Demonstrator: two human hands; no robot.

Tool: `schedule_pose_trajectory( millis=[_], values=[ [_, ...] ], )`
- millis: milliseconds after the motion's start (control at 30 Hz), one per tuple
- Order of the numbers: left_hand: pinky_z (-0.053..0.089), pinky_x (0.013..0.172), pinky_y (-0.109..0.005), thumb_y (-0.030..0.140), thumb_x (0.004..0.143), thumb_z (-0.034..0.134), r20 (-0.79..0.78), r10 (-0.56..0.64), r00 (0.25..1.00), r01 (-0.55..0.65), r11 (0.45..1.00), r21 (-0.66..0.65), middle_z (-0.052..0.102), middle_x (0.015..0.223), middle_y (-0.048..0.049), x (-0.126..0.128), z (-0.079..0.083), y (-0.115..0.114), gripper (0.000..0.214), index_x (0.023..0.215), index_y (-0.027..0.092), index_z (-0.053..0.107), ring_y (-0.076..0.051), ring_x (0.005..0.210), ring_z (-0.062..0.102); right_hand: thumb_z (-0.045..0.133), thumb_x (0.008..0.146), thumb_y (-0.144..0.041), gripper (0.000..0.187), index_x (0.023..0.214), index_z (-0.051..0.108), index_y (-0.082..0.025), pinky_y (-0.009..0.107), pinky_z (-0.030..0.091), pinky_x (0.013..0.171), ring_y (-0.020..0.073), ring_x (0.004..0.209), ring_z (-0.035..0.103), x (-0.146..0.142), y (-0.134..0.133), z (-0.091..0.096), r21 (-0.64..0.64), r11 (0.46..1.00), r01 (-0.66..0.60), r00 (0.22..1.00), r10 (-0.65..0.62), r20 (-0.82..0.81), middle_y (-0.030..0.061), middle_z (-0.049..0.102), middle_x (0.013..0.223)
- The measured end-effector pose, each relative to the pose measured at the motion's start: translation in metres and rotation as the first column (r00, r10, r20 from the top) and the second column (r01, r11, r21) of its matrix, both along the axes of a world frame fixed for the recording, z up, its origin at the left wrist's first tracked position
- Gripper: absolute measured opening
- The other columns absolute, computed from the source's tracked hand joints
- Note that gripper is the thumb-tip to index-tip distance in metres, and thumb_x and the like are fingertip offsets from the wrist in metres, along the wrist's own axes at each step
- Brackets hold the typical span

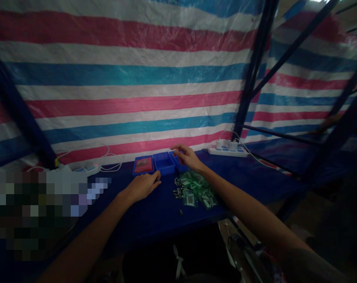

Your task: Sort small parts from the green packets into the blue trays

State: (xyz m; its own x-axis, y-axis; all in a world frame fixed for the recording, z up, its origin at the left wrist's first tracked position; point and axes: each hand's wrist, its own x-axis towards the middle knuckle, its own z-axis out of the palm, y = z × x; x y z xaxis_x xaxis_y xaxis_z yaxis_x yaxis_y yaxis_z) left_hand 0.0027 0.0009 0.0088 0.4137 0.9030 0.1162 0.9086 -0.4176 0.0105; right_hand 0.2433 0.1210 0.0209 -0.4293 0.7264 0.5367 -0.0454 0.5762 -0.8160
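My right hand point(187, 156) is over the right-hand blue bin point(181, 167), its fingers drawn together in a pinch. Whatever may be between the fingertips is too small to make out. On the blue tabletop point(154, 212), my left hand point(143, 185) lies just in front of the left blue bin point(133, 169), thumb and fingers a little apart, with nothing visible in it. That bin contains a red flat packet point(143, 165). Between it and the right bin stands a middle blue bin point(164, 163). Below my right hand lies a pile of green-tinted clear bags point(196, 184) with small parts inside.
Loose small metal parts point(178, 192) lie left of the bags, and a single small piece point(181, 212) lies nearer the front edge. White power strips point(228, 149) with cables sit at the back right and back left. Dark blue posts point(249, 78) frame a striped sheet point(137, 74).
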Motion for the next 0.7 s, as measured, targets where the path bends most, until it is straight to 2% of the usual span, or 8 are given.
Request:
schedule_pose_trajectory(
  millis=[133,267,533,700],
  values=[
    [0.046,0.071,-0.031,0.043,0.107,0.045,-0.004,-0.021,1.000,0.021,0.999,0.024,0.072,0.095,-0.0055,-0.0008,-0.0011,0.0003,0.021,0.112,0.024,0.054,-0.025,0.086,0.070,0.074,0.087,-0.044,0.034,0.114,0.069,-0.024,0.023,0.035,0.043,0.0082,0.052,0.047,0.0008,-0.0046,0.0040,-0.170,0.971,-0.166,0.983,0.150,-0.104,0.0019,0.066,0.094],
    [0.047,0.071,-0.032,0.044,0.106,0.044,-0.016,-0.015,1.000,0.016,0.999,0.032,0.071,0.094,-0.0059,0.0004,-0.0009,-0.0011,0.023,0.109,0.024,0.055,-0.025,0.085,0.069,0.078,0.084,-0.041,0.034,0.112,0.072,-0.022,0.021,0.032,0.044,0.0077,0.053,0.044,0.0014,-0.0097,0.0077,-0.273,0.930,-0.248,0.960,0.197,-0.201,0.0015,0.065,0.090],
    [0.048,0.073,-0.034,0.040,0.101,0.049,0.000,-0.027,1.000,0.027,0.999,0.035,0.073,0.099,-0.0068,0.0034,0.0000,-0.0059,0.019,0.109,0.025,0.058,-0.026,0.089,0.070,0.074,0.083,-0.034,0.028,0.105,0.069,-0.019,0.022,0.023,0.045,0.0078,0.051,0.033,0.0028,-0.0091,0.0105,-0.369,0.886,-0.281,0.940,0.176,-0.293,-0.0024,0.055,0.074],
    [0.048,0.075,-0.033,0.042,0.105,0.046,0.007,-0.024,1.000,0.024,0.999,0.026,0.072,0.099,-0.0069,0.0022,-0.0005,-0.0043,0.021,0.111,0.025,0.057,-0.026,0.089,0.070,0.074,0.081,-0.037,0.030,0.104,0.068,-0.018,0.022,0.023,0.045,0.0080,0.052,0.032,0.0009,-0.0083,0.0102,-0.369,0.899,-0.237,0.950,0.134,-0.283,-0.0024,0.054,0.073]
  ],
)
